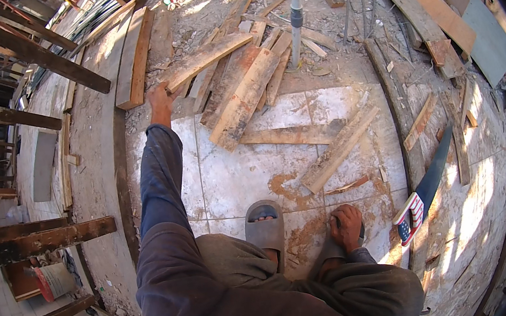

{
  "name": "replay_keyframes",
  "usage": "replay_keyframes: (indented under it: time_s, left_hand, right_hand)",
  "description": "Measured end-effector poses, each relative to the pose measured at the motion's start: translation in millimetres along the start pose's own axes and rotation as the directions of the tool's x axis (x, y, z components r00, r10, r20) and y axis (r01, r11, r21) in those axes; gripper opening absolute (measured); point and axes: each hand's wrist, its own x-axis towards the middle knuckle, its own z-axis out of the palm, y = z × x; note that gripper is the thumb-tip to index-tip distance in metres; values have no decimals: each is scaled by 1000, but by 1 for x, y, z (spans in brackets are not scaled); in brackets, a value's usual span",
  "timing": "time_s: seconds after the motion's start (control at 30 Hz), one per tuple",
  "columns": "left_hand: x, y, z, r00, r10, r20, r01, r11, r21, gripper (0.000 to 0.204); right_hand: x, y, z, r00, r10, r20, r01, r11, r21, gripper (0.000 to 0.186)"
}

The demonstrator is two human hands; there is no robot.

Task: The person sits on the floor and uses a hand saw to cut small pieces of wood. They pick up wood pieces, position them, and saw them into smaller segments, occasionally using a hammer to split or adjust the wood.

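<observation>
Left hand (162,104) is stretched way out to the upper left, and its grip is pinching the near end of a plank (209,60). That plank slants up to the right, over the left side of a messy wood pile (245,96) lying partly on the tiles (237,182).

Right hand (346,225) is down low by the right foot, fingers bent. Can't tell if that grip has anything in it, the underside is hidden.

Two loose boards, one flat-on (291,135) and one slanted (341,149), lie on the tiles just below the pile. Saw (437,173) is off to the right, handle toward the person. There's a grey pole (296,13) standing behind the pile, and grey slippers (266,241) on the feet.
</observation>
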Motion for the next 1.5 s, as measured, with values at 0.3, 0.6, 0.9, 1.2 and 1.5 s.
replay_keyframes:
  time_s: [0.3,0.6,0.9,1.2,1.5]
  left_hand:
    - [-22,-23,-7,951,-147,272,149,989,16,32]
    - [-42,-53,-9,880,-331,342,-169,456,874,51]
    - [-35,-56,-3,737,-64,673,-674,14,739,77]
    - [-68,-60,52,865,-130,485,-502,-190,844,97]
    - [-13,-30,41,810,-389,439,-116,626,771,71]
  right_hand:
    - [-1,0,0,1000,7,-1,-7,1000,0,17]
    - [0,-1,0,1000,-8,-14,8,1000,8,16]
    - [0,0,0,1000,11,-10,-11,1000,16,12]
    - [0,0,-1,1000,5,-14,-5,1000,15,13]
    - [-1,2,-1,1000,-5,-18,5,1000,20,16]
